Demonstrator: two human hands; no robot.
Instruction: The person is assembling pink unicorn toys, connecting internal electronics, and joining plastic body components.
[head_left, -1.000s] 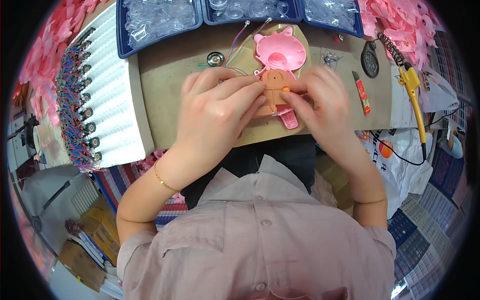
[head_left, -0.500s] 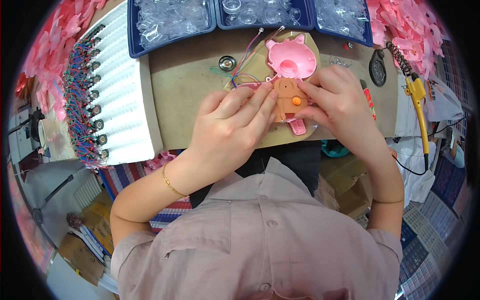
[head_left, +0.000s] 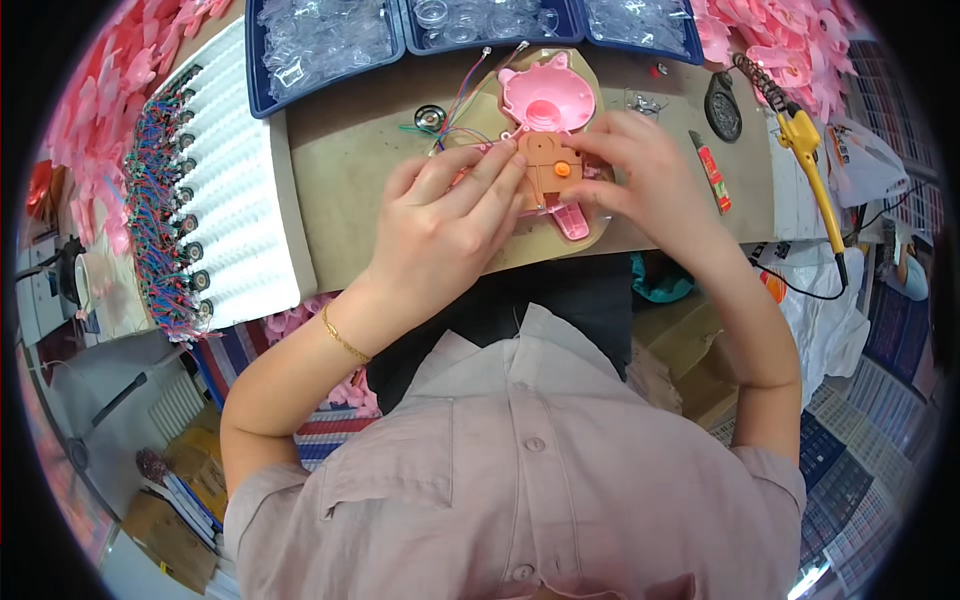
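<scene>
A flat orange plastic case [head_left: 541, 165] with a small bright orange knob [head_left: 562, 169] lies over a pink plastic toy shell. The shell's rounded, eared top [head_left: 550, 92] shows above it, and a pink leg-shaped part [head_left: 571, 221] sticks out below. My left hand [head_left: 445, 220] presses its stretched fingers together on the case's left side. At the case's right edge, my right hand [head_left: 645, 180] rests thumb and index fingertips, one above the other. My fingers partly hide the shell. Thin coloured wires [head_left: 468, 100] run out past my left fingertips, near a small round speaker [head_left: 430, 119].
Blue trays [head_left: 400, 50] of clear plastic domes line the back. A white ridged rack [head_left: 245, 190] with wired speakers stands left. To the right are a red-and-green tube [head_left: 712, 175], a black oval object [head_left: 723, 105] and a yellow soldering iron [head_left: 815, 170]. Pink parts [head_left: 795, 50] pile up behind.
The whole view has shifted, so the bench things sit a little further left and up. My right fingers have eased slightly at the case's edge; my left hand still presses on it.
</scene>
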